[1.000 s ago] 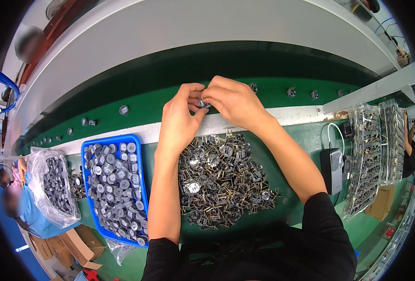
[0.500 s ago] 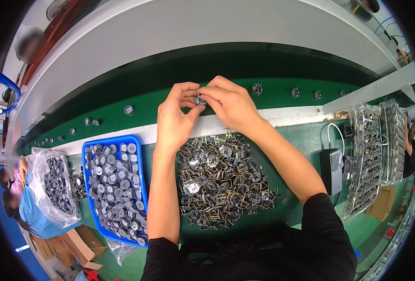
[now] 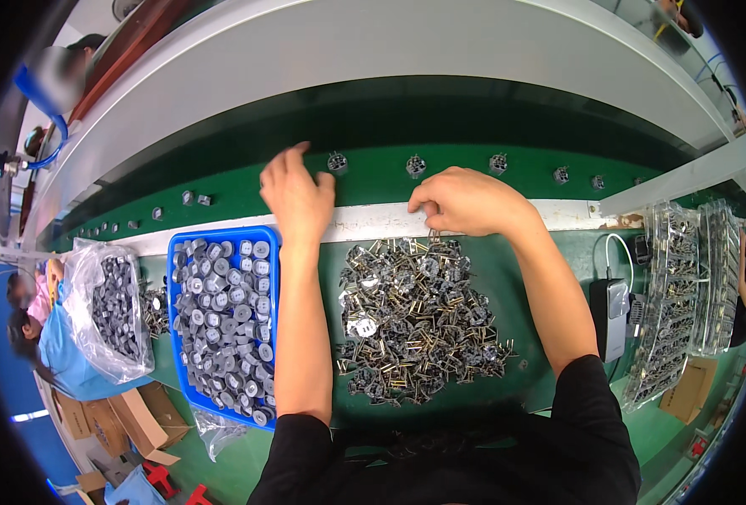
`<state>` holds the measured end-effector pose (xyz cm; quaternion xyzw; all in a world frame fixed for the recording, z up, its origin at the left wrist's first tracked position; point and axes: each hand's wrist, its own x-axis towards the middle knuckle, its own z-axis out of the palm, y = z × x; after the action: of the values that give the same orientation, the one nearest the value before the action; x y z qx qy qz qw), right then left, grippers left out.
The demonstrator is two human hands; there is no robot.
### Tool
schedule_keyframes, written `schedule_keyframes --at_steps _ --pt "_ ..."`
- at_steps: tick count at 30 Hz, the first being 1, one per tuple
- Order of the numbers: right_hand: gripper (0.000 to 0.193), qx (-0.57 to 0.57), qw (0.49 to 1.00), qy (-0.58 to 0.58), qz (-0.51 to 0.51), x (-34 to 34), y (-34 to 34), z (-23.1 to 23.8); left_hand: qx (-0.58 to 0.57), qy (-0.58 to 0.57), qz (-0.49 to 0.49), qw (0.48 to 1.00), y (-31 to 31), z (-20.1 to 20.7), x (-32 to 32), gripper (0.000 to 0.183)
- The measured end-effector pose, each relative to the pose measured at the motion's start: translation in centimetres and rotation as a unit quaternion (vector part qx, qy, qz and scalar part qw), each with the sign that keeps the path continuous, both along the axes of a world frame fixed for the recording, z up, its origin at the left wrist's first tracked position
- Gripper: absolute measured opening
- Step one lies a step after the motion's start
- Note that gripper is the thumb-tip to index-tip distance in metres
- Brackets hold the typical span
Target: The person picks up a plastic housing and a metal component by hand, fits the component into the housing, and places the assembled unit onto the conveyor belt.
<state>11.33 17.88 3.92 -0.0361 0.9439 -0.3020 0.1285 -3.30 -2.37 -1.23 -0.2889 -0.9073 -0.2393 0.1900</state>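
My left hand (image 3: 295, 195) is raised over the far green strip, fingers curved and thumb apart, with no object showing in it. Just right of it stands a small round grey part with a metal insert (image 3: 338, 163). My right hand (image 3: 466, 202) hovers across the white rail at the far edge of a pile of metal-pronged dark parts (image 3: 423, 328). Its fingers bend downward with a gap between the tips, close to one pronged piece (image 3: 434, 236); contact is unclear. Left of my left forearm, a blue tray (image 3: 274, 278) holds many grey round housings (image 3: 221, 320).
Further grey parts (image 3: 416, 166) stand spaced along the green strip (image 3: 373, 189). A white rail (image 3: 373, 220) borders it. To the right are a power bank with a white cable (image 3: 610, 320) and stacked clear trays (image 3: 663, 286). A plastic bag of grey parts (image 3: 116, 311) lies left; other people sit beyond.
My hands have parted: the left moved left over the strip, the right down toward the pile. The small part they held together has left them. Parts on the strip have shifted right; the view shifted slightly.
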Motion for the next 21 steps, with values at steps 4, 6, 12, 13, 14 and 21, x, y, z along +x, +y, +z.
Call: schedule_keyframes --at_steps 4,6,12,13,14,21 --pt "0.028 -0.005 0.998 0.055 0.013 0.0 0.0 -1.2 -0.144 0.042 0.203 0.967 -1.8 -1.8 -1.1 0.048" --pt "0.029 -0.024 0.994 0.107 0.019 -0.1 0.0 -1.3 -0.156 -0.048 0.159 0.974 -2.5 -1.9 -1.5 0.045" --pt "0.025 -0.198 0.971 0.124 -0.044 -0.5 -0.1 1.1 -0.009 -0.141 0.066 0.988 -1.4 1.6 -0.4 0.029" --pt "0.023 -0.240 0.959 0.137 -0.057 -0.5 -0.1 1.0 0.080 -0.223 0.006 0.971 -0.8 2.9 0.4 0.030" --pt "0.021 -0.282 0.945 0.149 -0.069 -0.5 -0.1 0.9 0.168 -0.302 -0.054 0.937 -0.2 4.0 1.1 0.032" --pt "0.009 -0.337 0.910 0.200 -0.135 -0.6 -0.5 1.5 0.259 -0.335 -0.207 0.882 1.8 7.0 4.4 0.036"
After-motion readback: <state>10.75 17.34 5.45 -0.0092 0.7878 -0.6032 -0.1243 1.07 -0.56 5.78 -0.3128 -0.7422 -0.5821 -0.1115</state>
